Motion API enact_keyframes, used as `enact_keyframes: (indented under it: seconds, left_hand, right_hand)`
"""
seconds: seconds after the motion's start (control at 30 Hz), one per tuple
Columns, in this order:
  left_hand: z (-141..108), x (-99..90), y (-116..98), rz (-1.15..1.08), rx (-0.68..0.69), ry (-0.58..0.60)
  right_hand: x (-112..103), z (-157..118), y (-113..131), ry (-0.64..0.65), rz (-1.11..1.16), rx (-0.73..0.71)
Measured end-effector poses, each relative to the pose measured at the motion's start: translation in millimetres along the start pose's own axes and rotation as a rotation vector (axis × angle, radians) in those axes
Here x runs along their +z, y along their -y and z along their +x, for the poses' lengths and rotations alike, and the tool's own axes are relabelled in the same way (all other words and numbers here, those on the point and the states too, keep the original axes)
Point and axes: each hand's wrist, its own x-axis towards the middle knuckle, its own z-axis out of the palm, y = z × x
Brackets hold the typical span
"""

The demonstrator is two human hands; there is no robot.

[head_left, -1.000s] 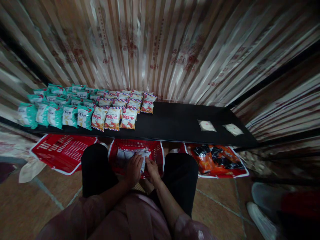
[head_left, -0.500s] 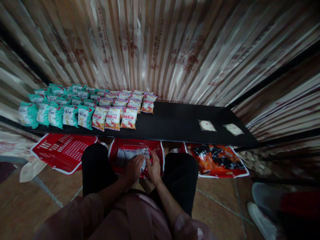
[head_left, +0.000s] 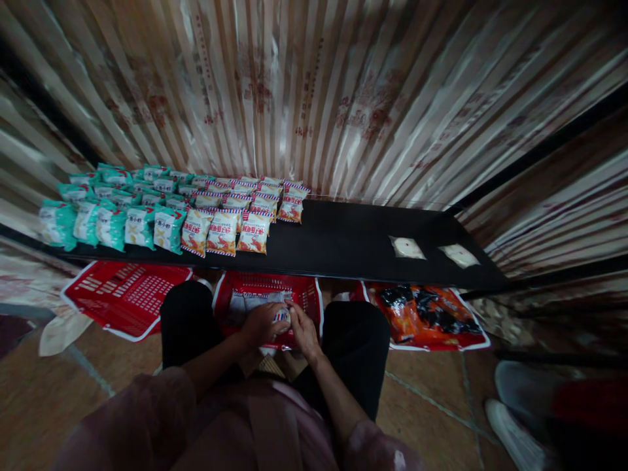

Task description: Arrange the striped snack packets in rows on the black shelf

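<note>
Over the middle red basket [head_left: 318, 307], between my knees, I hold a small snack bag [head_left: 281, 316] with a striped edge in red, white and blue. My left hand [head_left: 265, 324] is curled round it from the left. The fingers of my right hand [head_left: 303, 328] close on its right side, so most of the bag is hidden. More snack bags [head_left: 245, 301] lie in the basket beyond my hands. On the black shelf [head_left: 343, 239] above stand several orange-and-white snack bags [head_left: 223, 233] with similar striped edges, facing me in rows.
Teal snack bags [head_left: 140, 229] fill the shelf's left end. Two flat white packets [head_left: 408, 247] lie toward its right. A red basket [head_left: 127, 297] is at left; another with orange and black packages [head_left: 426, 311] is at right. Another person's shoe [head_left: 513, 432] shows at lower right.
Both hands have drawn slightly toward me and closed together round a snack bag, whose striped edge now shows between them. The bags on the shelf have stayed put.
</note>
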Motion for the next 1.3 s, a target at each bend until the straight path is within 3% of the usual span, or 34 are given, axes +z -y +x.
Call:
enact_keyframes:
  seconds: [0.33, 0.7, 0.83, 1.03, 1.3]
  left_hand:
    - [21.1, -21.3, 8.5, -0.055, 0.073, 0.022]
    - [42.5, -35.7, 15.1, -0.292, -0.143, 0.193]
    - [45.1, -45.4, 11.6, -0.498, -0.188, 0.242]
    - [47.2, -52.3, 8.5, -0.583, -0.262, 0.146]
    - [38.8, -35.1, -3.1, -0.969, -0.43, -0.093]
  right_hand:
    - [-2.5, -5.3, -0.8, 0.08, 0.328, 0.153]
    - [-3.7, -9.8, 13.1, 0.209, 0.581, 0.212]
    - [-1.9, -9.9, 18.3, 0.157, 0.647, 0.213]
    - [-0.2, -7.6, 23.4, 0.023, 0.803, 0.279]
    - [3.9, -3.8, 27.3, -0.091, 0.832, 0.309]
